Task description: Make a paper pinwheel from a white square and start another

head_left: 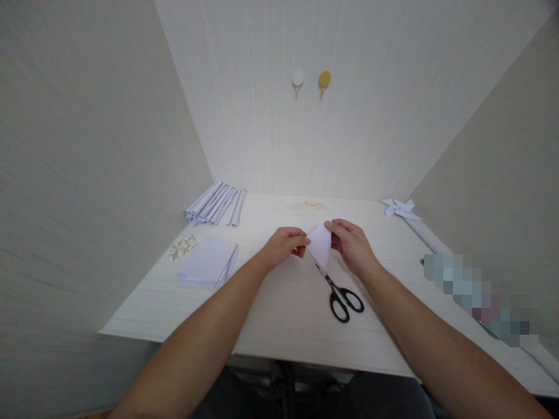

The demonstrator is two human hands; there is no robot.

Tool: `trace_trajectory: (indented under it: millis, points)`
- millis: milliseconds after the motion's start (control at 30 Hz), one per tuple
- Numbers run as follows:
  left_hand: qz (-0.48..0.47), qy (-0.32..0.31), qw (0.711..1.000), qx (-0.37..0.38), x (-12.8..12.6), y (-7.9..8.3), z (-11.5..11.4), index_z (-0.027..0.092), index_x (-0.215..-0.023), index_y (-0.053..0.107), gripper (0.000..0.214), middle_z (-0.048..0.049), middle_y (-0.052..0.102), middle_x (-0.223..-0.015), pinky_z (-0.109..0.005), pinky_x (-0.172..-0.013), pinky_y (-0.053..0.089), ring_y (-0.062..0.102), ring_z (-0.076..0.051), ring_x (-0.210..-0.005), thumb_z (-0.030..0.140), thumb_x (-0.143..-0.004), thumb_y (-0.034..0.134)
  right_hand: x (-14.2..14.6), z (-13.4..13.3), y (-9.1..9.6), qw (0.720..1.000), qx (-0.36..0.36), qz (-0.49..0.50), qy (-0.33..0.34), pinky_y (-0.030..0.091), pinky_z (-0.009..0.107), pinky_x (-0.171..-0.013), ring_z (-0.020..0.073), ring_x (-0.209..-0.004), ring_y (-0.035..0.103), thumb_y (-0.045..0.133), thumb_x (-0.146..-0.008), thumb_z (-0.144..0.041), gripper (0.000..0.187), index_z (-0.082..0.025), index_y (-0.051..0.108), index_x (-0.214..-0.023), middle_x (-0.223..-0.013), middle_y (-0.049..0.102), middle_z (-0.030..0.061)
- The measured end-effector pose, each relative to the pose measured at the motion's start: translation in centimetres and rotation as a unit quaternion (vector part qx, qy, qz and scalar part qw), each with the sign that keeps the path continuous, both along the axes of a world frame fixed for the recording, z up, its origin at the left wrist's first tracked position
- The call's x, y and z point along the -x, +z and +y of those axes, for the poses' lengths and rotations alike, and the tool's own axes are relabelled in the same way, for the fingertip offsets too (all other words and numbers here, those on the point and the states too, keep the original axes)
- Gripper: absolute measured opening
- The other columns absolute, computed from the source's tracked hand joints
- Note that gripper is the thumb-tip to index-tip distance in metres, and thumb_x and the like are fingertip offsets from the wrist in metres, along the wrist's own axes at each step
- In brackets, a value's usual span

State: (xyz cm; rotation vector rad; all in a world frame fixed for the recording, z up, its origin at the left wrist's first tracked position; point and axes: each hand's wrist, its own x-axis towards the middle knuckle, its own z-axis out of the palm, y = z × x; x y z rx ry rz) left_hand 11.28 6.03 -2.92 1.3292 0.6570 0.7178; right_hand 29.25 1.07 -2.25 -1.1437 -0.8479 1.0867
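Legs: dark-clothed legs (375, 398) show below the table's front edge, at the bottom of the view.
Table: a pale, wood-grained table (279, 326) fills the space between two side walls.
Right side: a pixelated patch (476, 297) hides whatever lies there, so it cannot be told.
Scissors: black-handled scissors (331, 283) lie between the forearms, handles toward the person, blades slanting up and left to the lower corner of the paper; whether they touch it is unclear.
Paper in work: a white paper piece (321, 244), roughly triangular, is held above the scissors between both hands, near the middle of the table.
Left hand: the left hand (286, 243) pinches the paper's left corner, thumb on top and the other fingers curled under.
Right hand: the right hand (351, 244) grips the paper's upper right corner, its thumb against the near face.
Left side: flat white sheets (208, 261) lie in a loose stack, with a heap of small white-and-gold pieces (182, 247) just beside it.
Tubes: rolled paper tubes (212, 203) are piled beyond the sheets.
Far right: a white paper pinwheel (400, 208) lies at the upper end of a white rod (423, 234).
Back wall: a white hook (297, 77) and a yellow hook (324, 79) sit side by side.
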Motion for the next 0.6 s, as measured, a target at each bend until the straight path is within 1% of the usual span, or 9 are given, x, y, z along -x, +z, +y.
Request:
trace_trajectory:
  millis: [167, 300, 467, 600]
  points:
    - [-0.010, -0.006, 1.000, 0.009, 0.01, -0.01, 0.07, 0.014, -0.062, 0.064, 0.015, 0.0001, 0.058, -0.054, -0.025, -0.056, 0.044, 0.053, -0.010, -0.051, 0.027, -0.065, 0.072, 0.02, -0.02, 0.01, 1.000, -0.008, 0.006, -0.003, 0.046, 0.027, -0.056, 0.0131, -0.057, 0.057, 0.085, -0.060, -0.040, 0.030, -0.021, 0.062, -0.064, -0.062, 0.060, -0.0034]
    - [-0.014, -0.005, 1.000, 0.015, -0.02, 0.15, -0.03, 0.014, -0.061, 0.064, 0.013, 0.0004, 0.057, -0.053, -0.025, -0.055, 0.043, 0.052, -0.009, -0.049, 0.025, -0.064, 0.070, -0.18, 0.07, -0.19, 1.000, -0.016, 0.008, -0.008, 0.046, 0.027, -0.055, 0.0130, -0.057, 0.055, 0.082, -0.064, -0.038, 0.028, -0.021, 0.060, -0.062, -0.061, 0.059, -0.0033]
    - [-0.016, 0.001, 1.000, 0.017, -0.04, 0.38, -0.15, 0.014, -0.059, 0.062, 0.013, 0.0002, 0.056, -0.052, -0.024, -0.054, 0.043, 0.053, -0.010, -0.048, 0.024, -0.064, 0.069, -0.50, 0.29, -0.50, 1.000, -0.015, 0.001, -0.013, 0.044, 0.026, -0.054, 0.0128, -0.055, 0.052, 0.081, -0.067, -0.044, 0.032, -0.021, 0.059, -0.061, -0.060, 0.058, -0.0029]
    - [-0.022, 0.016, 1.000, 0.012, 0.01, 0.46, -0.13, 0.014, -0.061, 0.063, 0.014, 0.0004, 0.056, -0.052, -0.025, -0.053, 0.043, 0.052, -0.010, -0.048, 0.024, -0.066, 0.070, -0.40, 0.23, -0.55, 0.999, -0.001, -0.021, 0.030, 0.045, 0.027, -0.056, 0.0135, -0.057, 0.054, 0.081, -0.069, -0.054, 0.039, -0.020, 0.062, -0.066, -0.063, 0.061, -0.0016]
